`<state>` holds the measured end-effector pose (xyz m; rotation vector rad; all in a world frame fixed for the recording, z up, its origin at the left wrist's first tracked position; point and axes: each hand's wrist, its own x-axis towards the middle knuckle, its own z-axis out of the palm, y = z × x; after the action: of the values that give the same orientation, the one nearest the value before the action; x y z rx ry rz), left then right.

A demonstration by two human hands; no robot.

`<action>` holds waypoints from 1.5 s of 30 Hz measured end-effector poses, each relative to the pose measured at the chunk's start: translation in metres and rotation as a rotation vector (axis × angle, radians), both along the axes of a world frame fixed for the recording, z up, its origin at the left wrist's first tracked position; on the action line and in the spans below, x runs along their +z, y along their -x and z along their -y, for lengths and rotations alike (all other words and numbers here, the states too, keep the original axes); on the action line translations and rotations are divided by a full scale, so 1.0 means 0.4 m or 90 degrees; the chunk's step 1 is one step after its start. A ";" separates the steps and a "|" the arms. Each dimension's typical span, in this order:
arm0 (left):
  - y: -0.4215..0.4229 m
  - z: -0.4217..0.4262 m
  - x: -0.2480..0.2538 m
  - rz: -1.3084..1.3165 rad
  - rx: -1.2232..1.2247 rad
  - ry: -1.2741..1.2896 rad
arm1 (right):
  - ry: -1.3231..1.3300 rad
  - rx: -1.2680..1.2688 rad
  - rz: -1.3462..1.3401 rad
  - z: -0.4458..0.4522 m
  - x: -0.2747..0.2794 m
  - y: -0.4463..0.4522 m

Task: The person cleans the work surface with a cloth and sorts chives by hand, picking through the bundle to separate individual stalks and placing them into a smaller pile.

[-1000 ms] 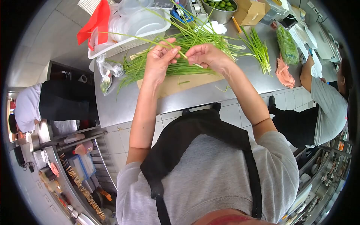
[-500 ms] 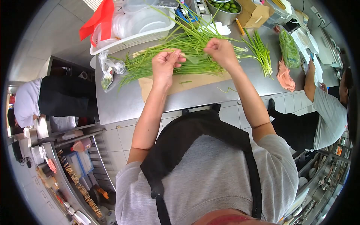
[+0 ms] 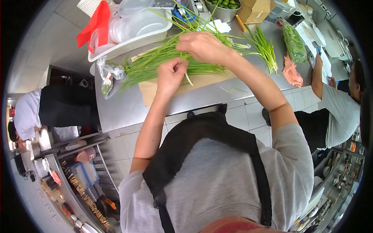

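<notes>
My left hand (image 3: 171,76) is closed round a thin green onion (image 3: 189,79), its pale end sticking out below the fingers. Just above it and to the right, my right hand (image 3: 203,46) is pinched at the upper part of this stalk; its fingertips are partly hidden. Beneath both hands, a wide pile of green onions (image 3: 145,72) lies over brown paper (image 3: 149,91) on the steel table (image 3: 128,105). A smaller bunch of green onions (image 3: 265,48) rests to the right of the pile.
A white basket (image 3: 128,48) of plastic containers stands at the back left, near a knotted plastic bag (image 3: 108,75). Behind the pile is a bowl of green limes (image 3: 225,4). Bagged greens (image 3: 294,44) and a pink cloth (image 3: 291,72) lie right. Two other people work nearby.
My right hand has moved left, over to my left hand. The left hand has turned and lowered slightly, and the stalk's pale end now points down. The view has shifted a little.
</notes>
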<state>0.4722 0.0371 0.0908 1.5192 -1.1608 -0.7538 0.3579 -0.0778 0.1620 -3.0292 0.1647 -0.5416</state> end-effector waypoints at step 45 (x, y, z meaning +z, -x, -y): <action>0.005 -0.088 -0.024 -0.046 -0.281 -0.123 | -0.892 -0.089 0.354 0.045 0.219 0.197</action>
<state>0.4703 0.0722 0.0812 1.3897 -1.4208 -1.2365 0.2790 -0.0958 0.2495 -1.4719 0.4661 -0.7805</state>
